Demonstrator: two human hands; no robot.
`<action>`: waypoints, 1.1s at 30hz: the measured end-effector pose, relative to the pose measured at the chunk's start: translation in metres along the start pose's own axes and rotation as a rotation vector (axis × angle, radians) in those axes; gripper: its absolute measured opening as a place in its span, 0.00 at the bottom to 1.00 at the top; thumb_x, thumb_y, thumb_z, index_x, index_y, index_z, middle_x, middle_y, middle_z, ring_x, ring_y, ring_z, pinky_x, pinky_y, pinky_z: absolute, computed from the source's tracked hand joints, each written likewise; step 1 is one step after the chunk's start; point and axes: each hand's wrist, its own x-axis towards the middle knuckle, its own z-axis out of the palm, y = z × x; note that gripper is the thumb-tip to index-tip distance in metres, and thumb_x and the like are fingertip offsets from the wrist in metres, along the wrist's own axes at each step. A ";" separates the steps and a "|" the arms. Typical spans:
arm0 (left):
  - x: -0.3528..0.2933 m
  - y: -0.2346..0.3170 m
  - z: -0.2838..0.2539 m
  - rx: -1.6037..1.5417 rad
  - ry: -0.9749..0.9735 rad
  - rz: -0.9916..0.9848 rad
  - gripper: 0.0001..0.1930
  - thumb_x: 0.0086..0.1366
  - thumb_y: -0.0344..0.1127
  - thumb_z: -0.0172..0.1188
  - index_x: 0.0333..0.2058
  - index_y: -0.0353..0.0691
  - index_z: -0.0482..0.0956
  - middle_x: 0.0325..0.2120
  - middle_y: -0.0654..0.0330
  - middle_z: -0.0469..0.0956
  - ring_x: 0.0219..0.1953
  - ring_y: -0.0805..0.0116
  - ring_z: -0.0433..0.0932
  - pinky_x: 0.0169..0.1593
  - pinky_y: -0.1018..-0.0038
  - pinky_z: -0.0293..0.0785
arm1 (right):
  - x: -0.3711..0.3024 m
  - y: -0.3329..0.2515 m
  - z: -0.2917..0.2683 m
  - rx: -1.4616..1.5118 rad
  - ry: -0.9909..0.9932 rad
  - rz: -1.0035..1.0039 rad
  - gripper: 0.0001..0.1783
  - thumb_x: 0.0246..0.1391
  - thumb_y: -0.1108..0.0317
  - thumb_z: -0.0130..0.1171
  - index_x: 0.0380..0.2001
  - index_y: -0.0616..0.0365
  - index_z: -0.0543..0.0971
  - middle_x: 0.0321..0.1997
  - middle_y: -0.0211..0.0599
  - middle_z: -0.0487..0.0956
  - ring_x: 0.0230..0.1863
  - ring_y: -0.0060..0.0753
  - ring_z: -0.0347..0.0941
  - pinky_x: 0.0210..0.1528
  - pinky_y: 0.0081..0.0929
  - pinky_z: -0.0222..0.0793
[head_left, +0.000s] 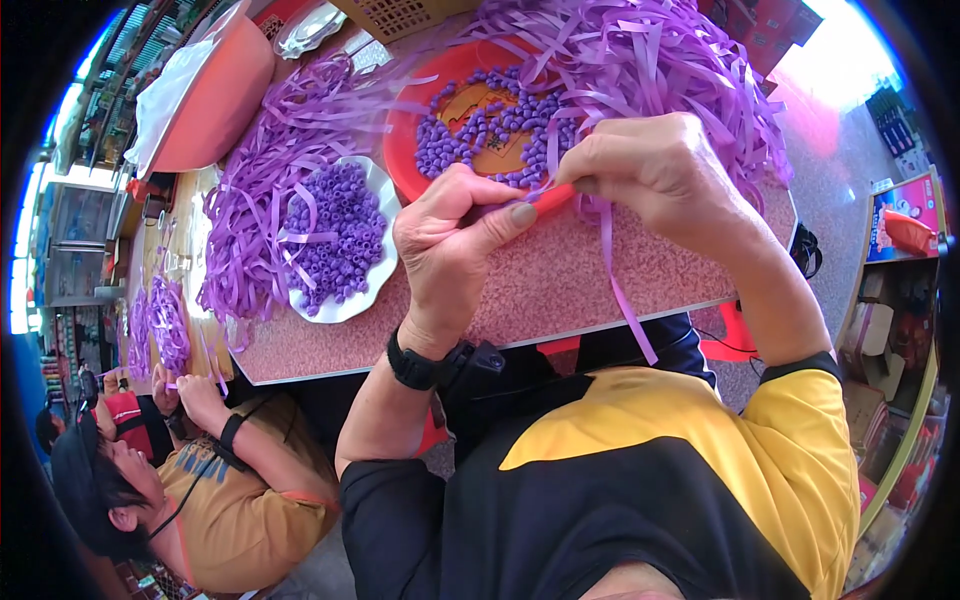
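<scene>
Over the near rim of a red bowl (402, 165), my left hand (455, 235) and my right hand (655, 175) are close together, both closed in a pinch. A purple ribbon (612, 270) runs between their fingertips, and its tail hangs past the table edge toward my lap. What else may be in the fingertips is too small to tell. Purple beads (448, 152) lie around the bowl's inside. Left of my left hand, a white wavy-edged dish (386, 200) holds more purple beads (345, 235).
Loose purple ribbons (650, 75) are heaped behind my right hand, and another ribbon heap (245, 195) lies left of the dish. All rest on a speckled pink table (545, 300). A large red basin (225, 100) stands far left. A co-worker (230, 500) handles ribbon at my left.
</scene>
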 end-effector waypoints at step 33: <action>0.020 0.022 0.036 -0.090 0.106 -0.162 0.07 0.59 0.26 0.70 0.34 0.35 0.80 0.23 0.67 0.78 0.20 0.85 0.69 0.22 0.86 0.62 | -0.005 0.005 -0.010 -0.235 0.199 -0.098 0.09 0.44 0.76 0.64 0.33 0.55 0.83 0.24 0.36 0.76 0.28 0.41 0.76 0.30 0.33 0.70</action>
